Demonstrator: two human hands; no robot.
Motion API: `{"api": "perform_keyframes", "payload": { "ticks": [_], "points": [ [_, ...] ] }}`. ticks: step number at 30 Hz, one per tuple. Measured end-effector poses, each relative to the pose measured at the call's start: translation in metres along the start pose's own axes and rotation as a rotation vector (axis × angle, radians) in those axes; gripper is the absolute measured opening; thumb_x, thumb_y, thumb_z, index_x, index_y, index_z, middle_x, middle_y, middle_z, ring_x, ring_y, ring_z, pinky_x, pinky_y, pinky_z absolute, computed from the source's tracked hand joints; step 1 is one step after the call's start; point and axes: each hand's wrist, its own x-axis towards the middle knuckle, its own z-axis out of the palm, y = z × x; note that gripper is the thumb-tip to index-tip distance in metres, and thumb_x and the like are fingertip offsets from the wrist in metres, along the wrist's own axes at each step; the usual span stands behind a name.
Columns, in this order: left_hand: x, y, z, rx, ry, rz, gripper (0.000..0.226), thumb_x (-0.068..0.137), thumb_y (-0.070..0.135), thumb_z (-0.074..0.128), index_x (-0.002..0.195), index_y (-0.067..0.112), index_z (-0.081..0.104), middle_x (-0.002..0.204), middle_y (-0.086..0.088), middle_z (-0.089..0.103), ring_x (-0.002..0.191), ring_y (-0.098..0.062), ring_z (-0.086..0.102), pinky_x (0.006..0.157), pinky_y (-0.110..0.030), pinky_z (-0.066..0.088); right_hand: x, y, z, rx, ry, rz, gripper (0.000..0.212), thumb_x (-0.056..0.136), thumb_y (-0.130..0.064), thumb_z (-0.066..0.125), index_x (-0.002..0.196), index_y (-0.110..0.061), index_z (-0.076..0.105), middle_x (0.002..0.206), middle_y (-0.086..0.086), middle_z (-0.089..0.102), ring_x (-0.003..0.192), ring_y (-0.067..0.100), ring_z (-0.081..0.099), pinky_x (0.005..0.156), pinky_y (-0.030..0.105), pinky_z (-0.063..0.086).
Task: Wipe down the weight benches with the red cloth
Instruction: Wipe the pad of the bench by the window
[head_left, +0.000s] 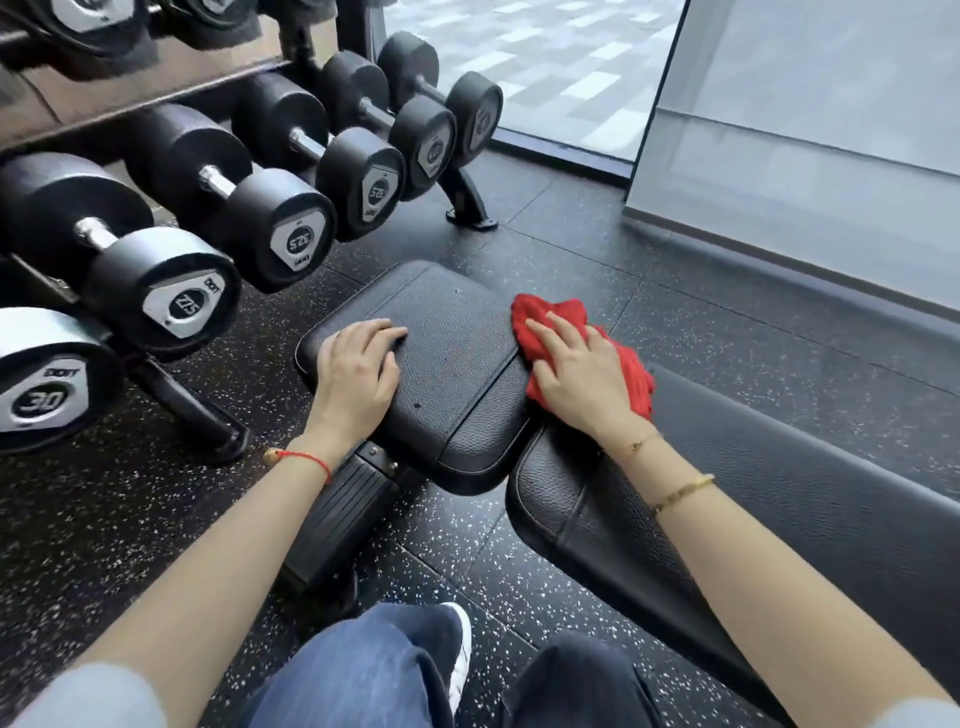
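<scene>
A black weight bench lies in front of me, with a seat pad in the middle and a longer back pad running off to the right. A crumpled red cloth lies at the seat pad's right edge, over the gap between the two pads. My right hand presses flat on the cloth with fingers spread. My left hand rests on the seat pad's left side, fingers lightly bent over its surface and holding nothing.
A rack of black dumbbells stands close on the left, its foot on the speckled rubber floor. A grey wall and a window line the far right. My knees in jeans are at the bottom.
</scene>
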Motion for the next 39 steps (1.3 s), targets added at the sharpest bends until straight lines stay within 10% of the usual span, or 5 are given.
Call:
{"api": "perform_keyframes", "payload": {
  "ticks": [6,14,22,28,39],
  "points": [
    [0.0,-0.003,0.006,0.001,0.031,0.005,0.039,0.092,0.02,0.044,0.125,0.014,0.065,0.133,-0.005,0.059,0.125,-0.026,0.051,0.11,-0.046,0.031,-0.083,-0.005,0.001,0.028,-0.141,-0.372,0.055,0.093,-0.045,0.029,0.148,-0.046,0.029,0.159,-0.021,0.024,0.145,0.025,0.026,0.12,0.043,0.019],
    [0.0,0.0,0.007,0.011,0.033,-0.02,0.04,0.093,0.02,0.044,0.126,0.014,0.064,0.134,-0.005,0.058,0.125,-0.027,0.05,0.112,-0.048,0.031,0.028,-0.033,0.008,0.105,-0.042,-0.087,0.051,0.097,-0.035,0.043,0.147,-0.04,0.037,0.16,-0.012,0.027,0.148,0.032,0.017,0.123,0.043,0.009],
    [0.0,-0.001,0.006,0.02,0.023,-0.007,0.041,0.093,0.021,0.043,0.127,0.015,0.064,0.135,-0.004,0.058,0.128,-0.026,0.051,0.112,-0.051,0.033,0.046,-0.057,0.022,0.072,-0.078,-0.314,0.052,0.095,-0.033,0.044,0.146,-0.038,0.039,0.158,-0.01,0.032,0.145,0.033,0.025,0.121,0.044,0.016],
    [0.001,0.0,0.007,0.017,0.036,-0.017,0.039,0.094,0.02,0.043,0.127,0.015,0.064,0.134,-0.005,0.058,0.129,-0.026,0.051,0.112,-0.051,0.033,0.106,-0.048,0.014,0.092,-0.06,-0.116,0.051,0.097,-0.034,0.041,0.147,-0.036,0.038,0.158,-0.007,0.032,0.143,0.034,0.029,0.121,0.043,0.018],
    [-0.019,-0.005,-0.003,-0.022,0.161,-0.071,0.029,0.092,0.019,0.056,0.119,0.015,0.066,0.13,-0.003,0.061,0.127,-0.024,0.051,0.113,-0.048,0.033,0.052,-0.063,0.022,0.108,-0.114,-0.527,0.051,0.095,-0.032,0.046,0.144,-0.041,0.041,0.155,-0.014,0.036,0.144,0.027,0.029,0.121,0.043,0.018]
  ]
}}
